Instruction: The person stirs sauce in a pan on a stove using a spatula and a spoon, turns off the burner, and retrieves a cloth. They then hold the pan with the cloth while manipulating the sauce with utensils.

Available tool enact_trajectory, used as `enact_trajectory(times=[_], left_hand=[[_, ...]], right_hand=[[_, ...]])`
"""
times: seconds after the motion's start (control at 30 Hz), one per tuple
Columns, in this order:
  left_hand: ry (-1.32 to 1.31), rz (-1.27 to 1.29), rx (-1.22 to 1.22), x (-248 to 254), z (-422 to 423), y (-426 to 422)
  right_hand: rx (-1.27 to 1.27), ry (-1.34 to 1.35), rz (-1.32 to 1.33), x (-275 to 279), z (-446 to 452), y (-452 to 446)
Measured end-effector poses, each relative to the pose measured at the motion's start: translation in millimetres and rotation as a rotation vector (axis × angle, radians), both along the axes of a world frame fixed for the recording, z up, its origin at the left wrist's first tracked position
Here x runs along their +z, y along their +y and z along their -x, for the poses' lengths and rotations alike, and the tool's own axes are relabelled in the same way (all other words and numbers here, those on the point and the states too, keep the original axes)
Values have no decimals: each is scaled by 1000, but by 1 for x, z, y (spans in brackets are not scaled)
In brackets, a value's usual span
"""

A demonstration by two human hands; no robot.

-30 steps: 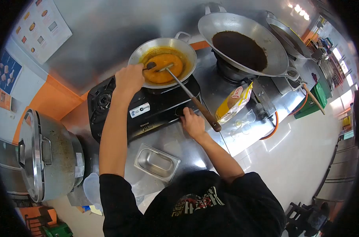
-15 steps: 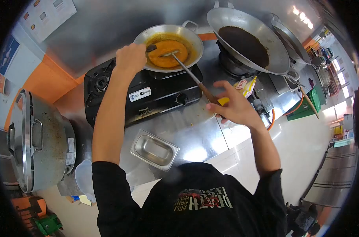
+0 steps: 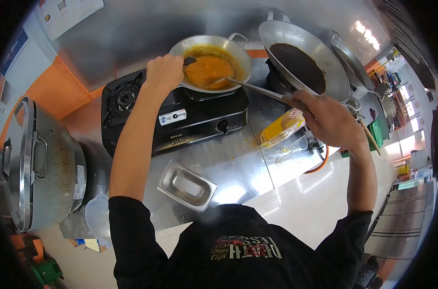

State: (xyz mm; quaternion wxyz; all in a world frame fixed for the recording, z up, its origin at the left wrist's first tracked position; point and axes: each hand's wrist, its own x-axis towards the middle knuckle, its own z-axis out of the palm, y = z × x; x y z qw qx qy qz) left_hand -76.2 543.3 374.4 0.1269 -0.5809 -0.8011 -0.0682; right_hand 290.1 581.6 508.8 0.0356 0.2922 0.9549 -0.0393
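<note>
An orange sauce (image 3: 207,70) lies in a small wok (image 3: 248,60) on the right burner of a black two-burner stove (image 3: 199,127). My left hand (image 3: 165,72) is closed at the wok's left edge, on a black handle or grip mostly hidden by the fingers. Wrapped round the wooden end of a long metal ladle (image 3: 260,90) is my right hand (image 3: 327,118), to the right of the stove. The ladle's head rests in the sauce. Beneath my right hand, a yellow packet (image 3: 280,129) lies on the steel counter (image 3: 238,166).
An empty steel tray (image 3: 186,185) sits before the stove. A large wok (image 3: 342,72) with dark liquid stands at the back right, another pan (image 3: 352,60) beyond it. At left are a big lidded pot (image 3: 55,168) and a plastic container (image 3: 97,214). Clear funnel-like items (image 3: 292,148) lie near the packet.
My right hand has left the stove knob, moved right and closed on the ladle's handle. The ladle has swung to a flatter angle. My left hand stays at the wok's edge.
</note>
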Motion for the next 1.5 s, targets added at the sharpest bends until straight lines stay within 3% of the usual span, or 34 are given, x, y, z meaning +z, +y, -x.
enact_trajectory(times=[0.4,0.83,1.13,1.5], left_hand=[[-36,59,-10,-1,-8,8],[-122,-3,-113,-9,-14,15],[-123,161,-123,-34,-15,41],[-43,131,-109,-12,-8,10]], right_hand=[[39,-5,-348,-98,24,6],[-31,94,-255,-149,44,7],[-61,110,-193,-147,22,-3],[-24,98,-206,-60,-25,-18]])
